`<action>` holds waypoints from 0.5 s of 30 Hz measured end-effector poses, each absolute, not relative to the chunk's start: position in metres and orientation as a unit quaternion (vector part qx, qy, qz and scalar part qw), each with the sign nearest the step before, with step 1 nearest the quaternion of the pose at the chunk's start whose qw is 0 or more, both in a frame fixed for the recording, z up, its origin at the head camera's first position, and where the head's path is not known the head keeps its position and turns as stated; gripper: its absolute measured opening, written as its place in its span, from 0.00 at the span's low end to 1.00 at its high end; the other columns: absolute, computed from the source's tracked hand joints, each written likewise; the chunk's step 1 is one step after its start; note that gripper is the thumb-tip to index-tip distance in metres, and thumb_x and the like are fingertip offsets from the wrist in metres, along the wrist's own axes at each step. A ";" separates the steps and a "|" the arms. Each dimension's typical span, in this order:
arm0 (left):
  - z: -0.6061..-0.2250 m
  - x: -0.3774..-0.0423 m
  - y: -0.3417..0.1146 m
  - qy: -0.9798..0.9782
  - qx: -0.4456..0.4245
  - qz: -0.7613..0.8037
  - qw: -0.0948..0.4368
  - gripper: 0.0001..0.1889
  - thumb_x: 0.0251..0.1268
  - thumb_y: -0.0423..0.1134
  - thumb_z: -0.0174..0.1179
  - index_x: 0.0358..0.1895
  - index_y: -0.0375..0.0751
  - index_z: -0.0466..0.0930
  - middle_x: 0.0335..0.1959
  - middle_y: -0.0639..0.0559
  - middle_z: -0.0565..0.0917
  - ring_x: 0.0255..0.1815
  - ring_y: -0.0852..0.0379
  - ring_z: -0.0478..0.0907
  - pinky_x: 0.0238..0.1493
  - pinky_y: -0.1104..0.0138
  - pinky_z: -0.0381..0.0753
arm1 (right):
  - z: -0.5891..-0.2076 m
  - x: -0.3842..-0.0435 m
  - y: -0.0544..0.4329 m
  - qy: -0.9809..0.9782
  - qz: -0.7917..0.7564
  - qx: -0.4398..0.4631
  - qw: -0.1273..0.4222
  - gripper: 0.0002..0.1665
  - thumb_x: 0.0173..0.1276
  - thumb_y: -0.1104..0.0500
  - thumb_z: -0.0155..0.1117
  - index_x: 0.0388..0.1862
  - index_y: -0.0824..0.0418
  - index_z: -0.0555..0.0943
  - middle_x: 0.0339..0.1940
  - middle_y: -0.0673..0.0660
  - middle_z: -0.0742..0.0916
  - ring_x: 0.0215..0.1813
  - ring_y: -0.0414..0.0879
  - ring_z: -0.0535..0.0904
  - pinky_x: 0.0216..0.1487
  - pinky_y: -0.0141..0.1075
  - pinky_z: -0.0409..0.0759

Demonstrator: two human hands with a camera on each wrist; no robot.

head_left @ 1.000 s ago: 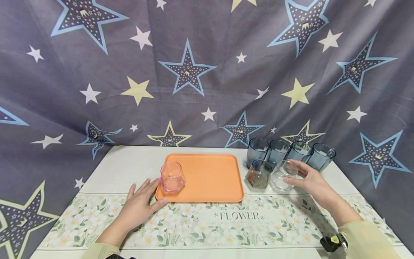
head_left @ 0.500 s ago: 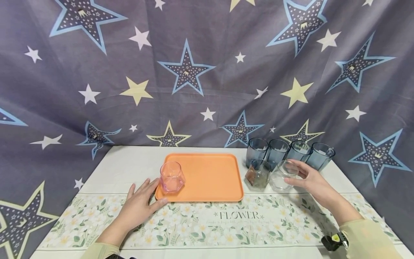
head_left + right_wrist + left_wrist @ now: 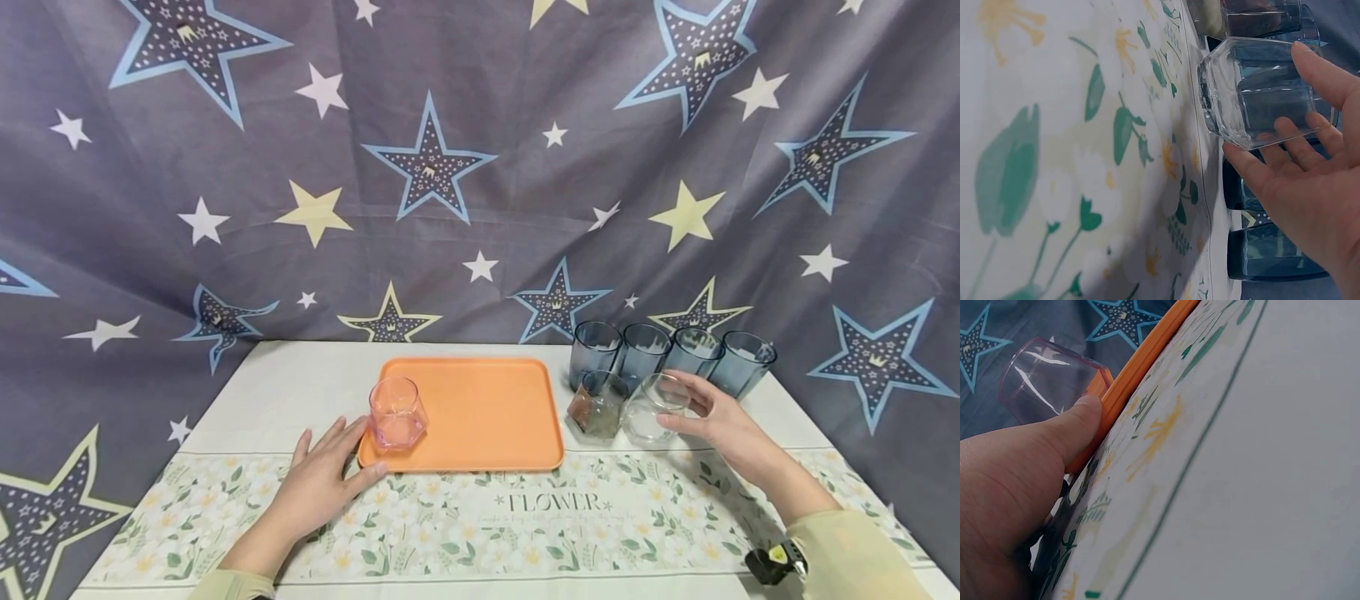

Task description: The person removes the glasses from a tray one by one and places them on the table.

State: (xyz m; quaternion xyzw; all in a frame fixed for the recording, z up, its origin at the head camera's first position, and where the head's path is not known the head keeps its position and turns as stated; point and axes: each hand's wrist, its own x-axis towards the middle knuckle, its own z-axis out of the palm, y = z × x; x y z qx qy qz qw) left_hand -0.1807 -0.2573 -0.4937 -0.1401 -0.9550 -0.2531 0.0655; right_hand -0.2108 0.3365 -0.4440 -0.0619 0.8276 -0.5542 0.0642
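Observation:
On the right, my right hand [image 3: 723, 421] grips a clear glass [image 3: 651, 412] from its right side. The right wrist view shows the thumb on one side of that glass [image 3: 1266, 94] and the fingers on the other. A smoky grey glass [image 3: 597, 408] stands just left of it. My left hand [image 3: 318, 475] rests at the front left corner of an orange tray [image 3: 487, 408], fingers spread and relaxed. In the left wrist view the thumb touches the rim of the tray [image 3: 1138, 362]. A pink glass [image 3: 397, 414] stands upright on the tray's left part, close to the left fingertips.
Several blue glasses [image 3: 647, 354] stand in a row behind the clear and grey ones, near the back edge. A white tablecloth [image 3: 307, 367] with a floral band [image 3: 555, 542] covers the table. Behind it hangs a dark curtain [image 3: 525, 50] with stars.
The head view has shifted very slightly. Both hands, the glasses and the tray otherwise look the same.

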 end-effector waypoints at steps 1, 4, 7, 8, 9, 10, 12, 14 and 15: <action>-0.494 -0.181 -0.257 -0.955 -0.140 -0.254 0.066 0.46 0.78 0.64 0.66 0.85 0.33 0.67 0.82 0.32 0.71 0.86 0.27 0.59 0.81 0.25 0.36 | -0.444 -0.211 0.337 0.829 -0.553 -0.062 0.064 0.58 0.79 0.54 0.76 0.94 0.57 0.50 0.89 0.66 0.65 0.90 0.71 0.48 0.83 0.72 0.54; -0.494 -0.181 -0.257 -0.955 -0.140 -0.255 0.064 0.47 0.78 0.64 0.66 0.85 0.33 0.67 0.82 0.32 0.71 0.86 0.27 0.59 0.81 0.25 0.36 | -0.443 -0.210 0.337 0.832 -0.547 -0.064 0.063 0.58 0.79 0.54 0.76 0.94 0.57 0.50 0.89 0.66 0.65 0.90 0.70 0.49 0.82 0.71 0.56; -0.494 -0.181 -0.256 -0.955 -0.141 -0.252 0.065 0.47 0.78 0.64 0.66 0.84 0.32 0.67 0.81 0.32 0.71 0.86 0.27 0.59 0.81 0.25 0.36 | -0.439 -0.209 0.338 0.836 -0.541 -0.069 0.060 0.58 0.79 0.55 0.76 0.94 0.58 0.50 0.89 0.67 0.64 0.90 0.71 0.49 0.82 0.71 0.56; -0.494 -0.181 -0.256 -0.955 -0.141 -0.252 0.066 0.47 0.79 0.64 0.66 0.84 0.32 0.67 0.81 0.32 0.72 0.85 0.27 0.59 0.81 0.25 0.36 | -0.437 -0.208 0.338 0.838 -0.539 -0.070 0.056 0.58 0.79 0.55 0.76 0.94 0.59 0.50 0.89 0.68 0.64 0.90 0.71 0.50 0.82 0.71 0.57; -0.494 -0.181 -0.256 -0.955 -0.142 -0.252 0.068 0.46 0.79 0.64 0.66 0.84 0.32 0.67 0.81 0.32 0.72 0.85 0.27 0.59 0.81 0.25 0.36 | -0.435 -0.207 0.339 0.840 -0.535 -0.075 0.051 0.58 0.79 0.56 0.76 0.94 0.60 0.50 0.89 0.68 0.64 0.89 0.71 0.51 0.83 0.69 0.58; -0.494 -0.181 -0.256 -0.955 -0.142 -0.251 0.069 0.46 0.79 0.64 0.66 0.84 0.32 0.67 0.81 0.32 0.72 0.85 0.27 0.60 0.81 0.25 0.36 | -0.432 -0.206 0.339 0.843 -0.531 -0.078 0.046 0.57 0.79 0.56 0.76 0.94 0.60 0.51 0.89 0.68 0.64 0.89 0.71 0.52 0.83 0.65 0.61; -0.493 -0.181 -0.256 -0.955 -0.142 -0.251 0.071 0.46 0.79 0.64 0.66 0.84 0.32 0.67 0.81 0.32 0.72 0.85 0.27 0.60 0.81 0.25 0.36 | -0.426 -0.205 0.337 0.847 -0.524 -0.087 0.031 0.56 0.78 0.56 0.77 0.93 0.61 0.53 0.88 0.68 0.65 0.88 0.70 0.56 0.84 0.51 0.67; -0.494 -0.181 -0.257 -0.955 -0.142 -0.250 0.070 0.46 0.79 0.64 0.66 0.84 0.32 0.67 0.81 0.33 0.72 0.85 0.27 0.60 0.81 0.25 0.36 | -0.418 -0.204 0.335 0.852 -0.515 -0.098 0.013 0.56 0.77 0.57 0.77 0.93 0.62 0.54 0.87 0.68 0.67 0.87 0.69 0.60 0.80 0.36 0.72; -0.494 -0.180 -0.257 -0.955 -0.141 -0.250 0.069 0.46 0.79 0.64 0.66 0.84 0.32 0.67 0.81 0.33 0.72 0.85 0.27 0.60 0.81 0.25 0.36 | -0.415 -0.203 0.334 0.854 -0.510 -0.103 0.005 0.56 0.77 0.56 0.78 0.92 0.62 0.54 0.87 0.68 0.68 0.86 0.68 0.61 0.77 0.30 0.73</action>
